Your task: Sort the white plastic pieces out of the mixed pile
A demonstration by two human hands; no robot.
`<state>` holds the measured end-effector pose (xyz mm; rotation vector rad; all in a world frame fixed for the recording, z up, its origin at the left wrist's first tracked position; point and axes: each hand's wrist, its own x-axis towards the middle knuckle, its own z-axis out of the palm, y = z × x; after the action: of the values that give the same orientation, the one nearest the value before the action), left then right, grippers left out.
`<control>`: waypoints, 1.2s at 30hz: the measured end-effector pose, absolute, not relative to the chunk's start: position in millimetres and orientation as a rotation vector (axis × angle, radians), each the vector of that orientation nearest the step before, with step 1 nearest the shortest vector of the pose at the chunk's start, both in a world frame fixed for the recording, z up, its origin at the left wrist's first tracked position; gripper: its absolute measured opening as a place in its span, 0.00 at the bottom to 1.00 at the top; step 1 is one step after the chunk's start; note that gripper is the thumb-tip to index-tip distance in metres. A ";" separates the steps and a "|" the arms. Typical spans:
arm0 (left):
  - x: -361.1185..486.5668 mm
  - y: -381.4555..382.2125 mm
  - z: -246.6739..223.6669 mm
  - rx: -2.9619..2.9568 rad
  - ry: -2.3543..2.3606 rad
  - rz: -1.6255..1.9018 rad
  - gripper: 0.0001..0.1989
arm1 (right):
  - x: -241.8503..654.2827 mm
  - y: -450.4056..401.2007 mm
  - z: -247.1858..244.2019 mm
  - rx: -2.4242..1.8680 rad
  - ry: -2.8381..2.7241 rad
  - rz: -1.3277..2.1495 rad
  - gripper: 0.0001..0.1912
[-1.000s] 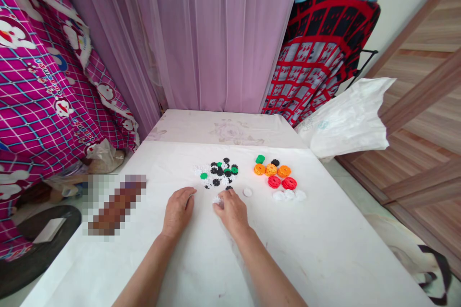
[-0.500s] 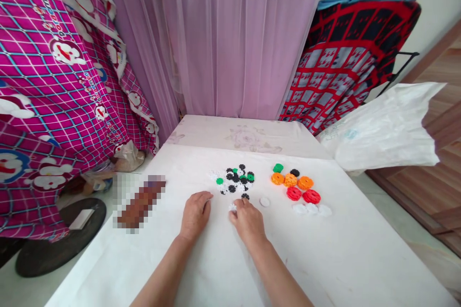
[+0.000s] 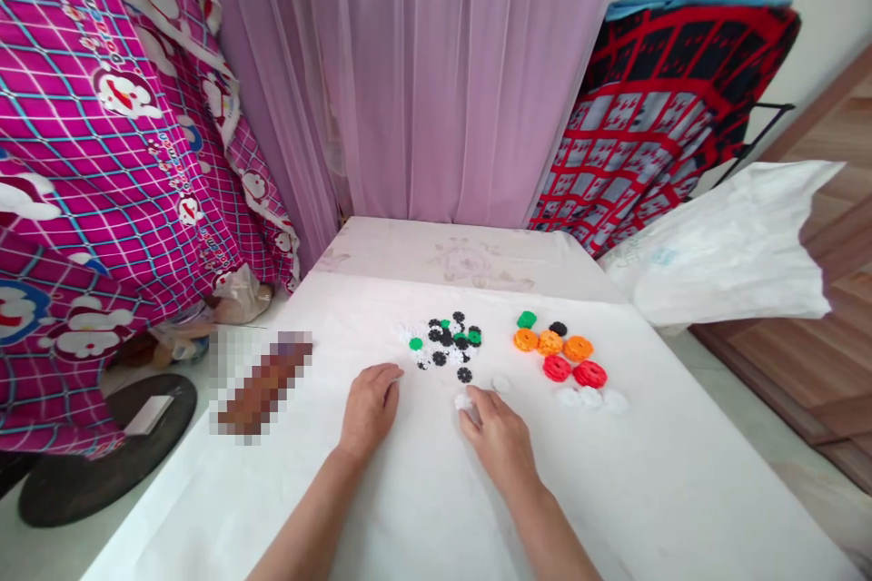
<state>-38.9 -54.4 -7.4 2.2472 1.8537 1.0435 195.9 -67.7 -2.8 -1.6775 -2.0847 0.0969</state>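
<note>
My right hand (image 3: 502,436) pinches a white notched disc (image 3: 463,401) between thumb and fingertips, low over the white table. My left hand (image 3: 371,404) lies on the tabletop with nothing in it, its fingers slightly bent and its thumb apart. Ahead of both hands is a loose pile of black, white and green notched discs (image 3: 446,336). A single black disc (image 3: 464,375) sits at the near edge of that pile. Just beyond my right fingertips lies a white disc or small stack (image 3: 500,384).
To the right are sorted stacks: green (image 3: 527,320), black (image 3: 558,329), orange (image 3: 579,348), red (image 3: 589,373) and white (image 3: 590,398). A pixelated brown item (image 3: 265,386) lies at the table's left. A white plastic bag (image 3: 736,245) stands by the right edge; a purple curtain (image 3: 470,73) hangs behind.
My right hand has moved right and slightly toward me with the white disc, away from the lone black disc. My left hand has stayed in place.
</note>
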 end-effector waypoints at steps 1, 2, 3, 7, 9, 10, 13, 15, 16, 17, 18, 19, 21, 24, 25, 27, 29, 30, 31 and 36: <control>-39.6 -54.1 -7.5 2.254 1.847 1.037 0.12 | 202.5 -70.1 -7.0 -1.639 -2.030 0.090 0.14; -40.3 -53.7 -7.8 2.261 1.840 1.030 0.12 | 209.3 -71.9 -10.2 -1.619 -1.969 0.086 0.15; -41.0 -53.1 -8.1 2.264 1.841 1.029 0.12 | 216.3 -72.7 -12.1 -1.621 -1.901 0.081 0.15; -43.0 -50.2 -8.6 2.290 1.820 1.023 0.13 | 241.5 -64.9 -9.6 -1.755 -1.665 0.046 0.16; -43.4 -49.3 -8.2 2.299 1.811 1.025 0.13 | 249.4 -56.8 -5.8 -1.819 -1.627 0.057 0.18; -43.5 -49.2 -8.0 2.302 1.809 1.026 0.13 | 251.7 -52.7 -4.1 -1.843 -1.627 0.071 0.18; -43.6 -49.5 -7.6 2.309 1.806 1.027 0.13 | 253.3 -43.9 -0.5 -1.883 -1.673 0.108 0.19; -43.5 -49.9 -7.6 2.311 1.807 1.024 0.13 | 252.1 -41.4 1.0 -1.892 -1.725 0.118 0.20; -43.4 -50.1 -7.5 2.310 1.810 1.021 0.13 | 251.4 -41.0 1.6 -1.895 -1.750 0.117 0.20; -43.3 -50.2 -7.2 2.307 1.813 1.016 0.13 | 250.7 -40.8 2.3 -1.901 -1.773 0.111 0.20; -43.3 -50.3 -6.9 2.304 1.815 1.009 0.13 | 250.2 -40.8 3.0 -1.908 -1.793 0.102 0.20; -43.2 -50.4 -6.4 2.302 1.815 1.002 0.13 | 249.7 -40.9 3.7 -1.914 -1.812 0.093 0.20; -43.1 -50.3 -5.2 2.299 1.811 0.990 0.13 | 248.9 -40.6 4.9 -1.927 -1.844 0.074 0.20; -43.1 -50.4 -3.5 2.292 1.806 0.986 0.13 | 247.3 -39.5 5.5 -1.946 -1.880 0.049 0.20; -43.1 -50.5 -3.0 2.287 1.807 0.987 0.13 | 246.7 -39.1 5.4 -1.952 -1.886 0.040 0.20; -42.9 -50.7 -2.3 2.277 1.809 0.983 0.13 | 245.3 -38.9 5.4 -1.959 -1.894 0.022 0.20; -42.6 -50.9 -2.0 2.268 1.814 0.980 0.13 | 244.0 -39.3 6.3 -1.960 -1.904 0.001 0.19; -42.4 -50.9 -1.9 2.264 1.816 0.981 0.14 | 243.3 -39.7 7.3 -1.962 -1.910 -0.010 0.19; -42.3 -50.9 -2.0 2.261 1.818 0.981 0.14 | 242.7 -40.2 8.7 -1.966 -1.918 -0.019 0.19; -42.2 -50.8 -2.4 2.255 1.814 0.987 0.14 | 240.6 -41.3 18.7 -1.947 -2.026 0.002 0.20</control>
<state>-42.2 -50.8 -2.4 2.2554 1.8142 0.9869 240.6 -41.3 18.7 -1.9474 -2.0258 0.0022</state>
